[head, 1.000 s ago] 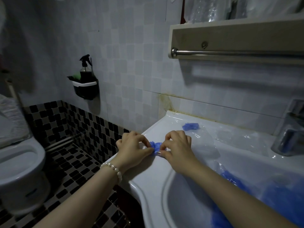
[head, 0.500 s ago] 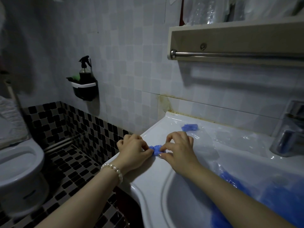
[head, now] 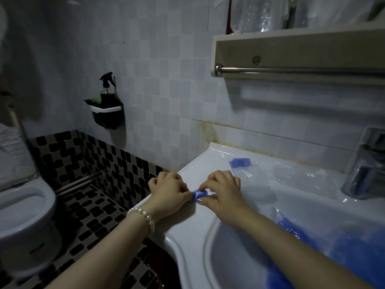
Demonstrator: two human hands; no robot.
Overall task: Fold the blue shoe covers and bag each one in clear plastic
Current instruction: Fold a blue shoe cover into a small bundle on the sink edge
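Left hand [head: 169, 191]: knuckles up, fingers curled, fingertips pinching.
Right hand [head: 224, 189]: fingers curled, thumb and forefinger pinching.

At centre frame, the left hand [head: 169, 193] and right hand [head: 224, 191] pinch a small blue shoe cover [head: 199, 195] on the white sink rim [head: 200, 224]; a bagged cover [head: 240, 162] lies behind.

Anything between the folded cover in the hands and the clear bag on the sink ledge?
Nothing visible. Both hands, left and right, pinch the cover on the sink ledge. The clear bag lies flat just past the right hand, with bare ledge between. Only that hand partly overlaps the bag's near edge.
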